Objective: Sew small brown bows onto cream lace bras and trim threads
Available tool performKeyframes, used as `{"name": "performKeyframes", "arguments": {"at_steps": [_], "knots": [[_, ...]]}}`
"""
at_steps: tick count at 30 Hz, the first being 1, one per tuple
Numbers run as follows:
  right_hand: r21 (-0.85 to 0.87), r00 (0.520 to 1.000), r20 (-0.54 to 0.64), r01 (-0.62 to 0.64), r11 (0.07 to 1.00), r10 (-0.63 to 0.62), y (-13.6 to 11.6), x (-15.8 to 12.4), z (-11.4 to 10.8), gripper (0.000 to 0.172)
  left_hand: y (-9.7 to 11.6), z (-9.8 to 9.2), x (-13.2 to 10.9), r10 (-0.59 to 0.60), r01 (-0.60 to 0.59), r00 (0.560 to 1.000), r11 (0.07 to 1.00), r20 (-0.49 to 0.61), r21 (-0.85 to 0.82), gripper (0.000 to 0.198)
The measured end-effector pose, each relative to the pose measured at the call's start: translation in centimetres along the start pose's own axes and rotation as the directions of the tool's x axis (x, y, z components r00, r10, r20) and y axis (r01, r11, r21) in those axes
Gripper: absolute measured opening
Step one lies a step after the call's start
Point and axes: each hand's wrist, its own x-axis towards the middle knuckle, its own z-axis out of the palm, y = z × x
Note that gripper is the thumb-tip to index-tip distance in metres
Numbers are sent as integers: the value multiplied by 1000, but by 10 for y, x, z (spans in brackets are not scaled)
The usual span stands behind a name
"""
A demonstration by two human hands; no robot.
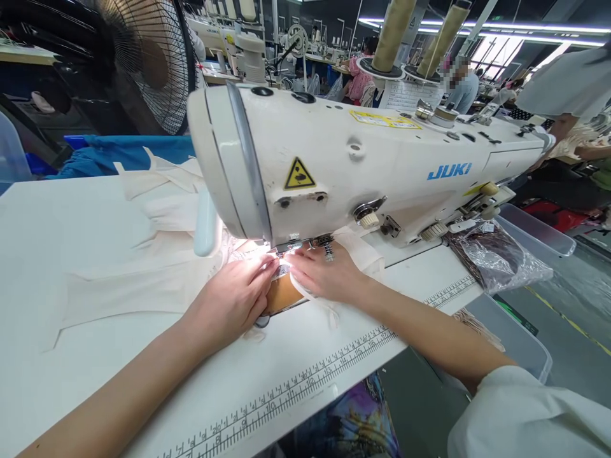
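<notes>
A white sewing machine (334,152) marked JUKI stands over the table, its lamp lighting the needle area. Under the needle lies cream fabric (162,286), spread out to the left. Beside the presser foot, my left hand (233,299) pinches an edge of this fabric, thumb and fingers together. Just right of the needle, my right hand (329,270) has its fingers closed on the cloth, and a narrow cream strip (305,289) hangs below them. Between my hands shows a brown-orange plate (284,294) in the machine bed. Glare and my fingers hide the stitching point.
More cream pieces (167,178) lie behind the machine head. A printed ruler (286,388) runs along the table's front edge. At right are a plastic bag (496,254) of brown material and clear bins (520,343). A large fan (147,63) stands back left; people work beyond.
</notes>
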Motion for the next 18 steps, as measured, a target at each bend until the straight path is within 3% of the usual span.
{"name": "performKeyframes", "arguments": {"at_steps": [13, 18], "knots": [[-91, 984, 72, 172, 981, -166, -3, -2, -11, 42, 1, -1, 1, -6, 6, 1000, 1000, -26, -16, 41], [-44, 993, 35, 114, 993, -113, -4, -4, -7, 37, 0, 2, -1, -27, 27, 1000, 999, -10, -34, 43]]}}
